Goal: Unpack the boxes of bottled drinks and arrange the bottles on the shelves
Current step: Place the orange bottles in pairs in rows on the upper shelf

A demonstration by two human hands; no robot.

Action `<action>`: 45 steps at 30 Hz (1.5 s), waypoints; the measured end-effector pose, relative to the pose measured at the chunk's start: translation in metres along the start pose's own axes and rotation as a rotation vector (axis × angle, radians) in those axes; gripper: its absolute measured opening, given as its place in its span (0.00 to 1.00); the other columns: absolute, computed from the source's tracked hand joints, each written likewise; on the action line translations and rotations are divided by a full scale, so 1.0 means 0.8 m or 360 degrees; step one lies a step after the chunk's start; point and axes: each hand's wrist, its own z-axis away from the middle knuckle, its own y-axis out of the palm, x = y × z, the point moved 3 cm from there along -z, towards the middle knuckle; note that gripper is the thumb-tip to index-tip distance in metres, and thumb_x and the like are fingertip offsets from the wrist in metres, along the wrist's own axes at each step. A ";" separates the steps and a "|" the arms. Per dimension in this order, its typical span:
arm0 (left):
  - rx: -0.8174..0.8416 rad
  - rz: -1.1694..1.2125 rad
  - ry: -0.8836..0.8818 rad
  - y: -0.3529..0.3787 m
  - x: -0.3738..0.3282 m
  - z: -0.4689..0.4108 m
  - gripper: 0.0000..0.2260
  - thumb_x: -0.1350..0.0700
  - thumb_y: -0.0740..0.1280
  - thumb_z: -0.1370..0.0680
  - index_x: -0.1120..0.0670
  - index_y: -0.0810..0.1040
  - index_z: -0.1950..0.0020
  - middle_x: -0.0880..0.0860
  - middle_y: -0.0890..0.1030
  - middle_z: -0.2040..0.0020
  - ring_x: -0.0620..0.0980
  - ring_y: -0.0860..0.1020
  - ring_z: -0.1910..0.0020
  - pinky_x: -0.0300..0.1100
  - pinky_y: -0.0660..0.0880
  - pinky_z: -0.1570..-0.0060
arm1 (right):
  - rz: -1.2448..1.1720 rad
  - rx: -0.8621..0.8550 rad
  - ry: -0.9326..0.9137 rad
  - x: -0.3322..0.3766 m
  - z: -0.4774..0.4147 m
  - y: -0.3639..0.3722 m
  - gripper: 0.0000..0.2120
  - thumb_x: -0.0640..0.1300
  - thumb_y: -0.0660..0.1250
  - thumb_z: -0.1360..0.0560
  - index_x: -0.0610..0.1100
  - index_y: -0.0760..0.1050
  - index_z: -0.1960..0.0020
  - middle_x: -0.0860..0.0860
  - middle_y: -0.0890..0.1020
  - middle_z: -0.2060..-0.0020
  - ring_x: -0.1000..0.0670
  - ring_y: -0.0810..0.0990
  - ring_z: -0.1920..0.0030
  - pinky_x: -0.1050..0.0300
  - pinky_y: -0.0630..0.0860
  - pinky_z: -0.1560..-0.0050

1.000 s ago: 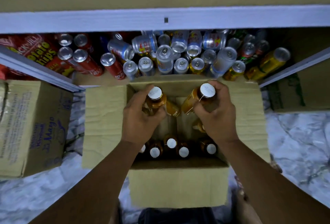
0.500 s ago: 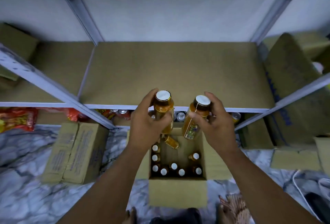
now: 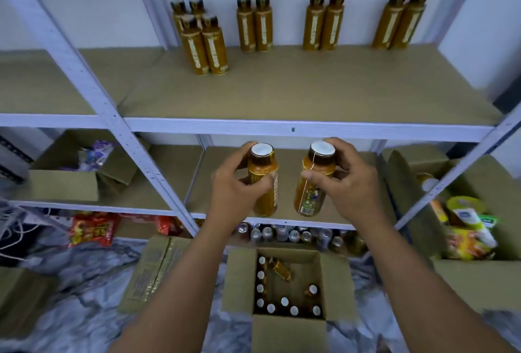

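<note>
Probably a shop stockroom: metal shelving, cartons and rows of bottled drinks.

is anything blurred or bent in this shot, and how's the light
Head view: the top-shelf bottles are smeared by motion blur; the left hand and right hand with the held bottles are sharper; the wide lens splays the posts outward; light is dim and even, no strong glare.
</note>
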 end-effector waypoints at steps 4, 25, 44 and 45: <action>-0.0101 -0.0039 0.0109 -0.005 -0.052 -0.019 0.28 0.57 0.79 0.28 0.48 0.77 0.30 0.44 0.81 0.39 0.44 0.79 0.38 0.33 0.78 0.44 | -0.0011 0.0020 -0.0101 0.035 -0.034 -0.024 0.30 0.58 0.81 0.37 0.60 0.76 0.38 0.61 0.84 0.46 0.58 0.82 0.44 0.51 0.82 0.45; -0.0177 -0.0138 0.0211 -0.071 -0.069 -0.214 0.27 0.55 0.78 0.25 0.46 0.73 0.28 0.43 0.79 0.35 0.43 0.77 0.36 0.44 0.77 0.36 | 0.0144 -0.0066 -0.0273 0.084 -0.236 0.053 0.31 0.54 0.81 0.33 0.55 0.74 0.34 0.58 0.81 0.42 0.57 0.79 0.40 0.60 0.78 0.39; -0.0022 -0.0212 0.0095 -0.040 -0.013 -0.299 0.34 0.55 0.77 0.25 0.44 0.66 0.23 0.43 0.73 0.28 0.40 0.71 0.33 0.29 0.70 0.40 | 0.0250 -0.0019 -0.0032 0.031 -0.283 0.092 0.40 0.54 0.78 0.28 0.57 0.61 0.22 0.54 0.72 0.26 0.53 0.72 0.30 0.57 0.73 0.34; -0.0024 -0.0210 0.0073 -0.038 -0.011 -0.298 0.36 0.55 0.77 0.25 0.44 0.64 0.22 0.42 0.72 0.27 0.39 0.69 0.33 0.30 0.69 0.41 | 0.0256 -0.0017 -0.0013 0.027 -0.280 0.094 0.41 0.54 0.78 0.28 0.56 0.60 0.21 0.54 0.71 0.26 0.51 0.72 0.29 0.57 0.72 0.35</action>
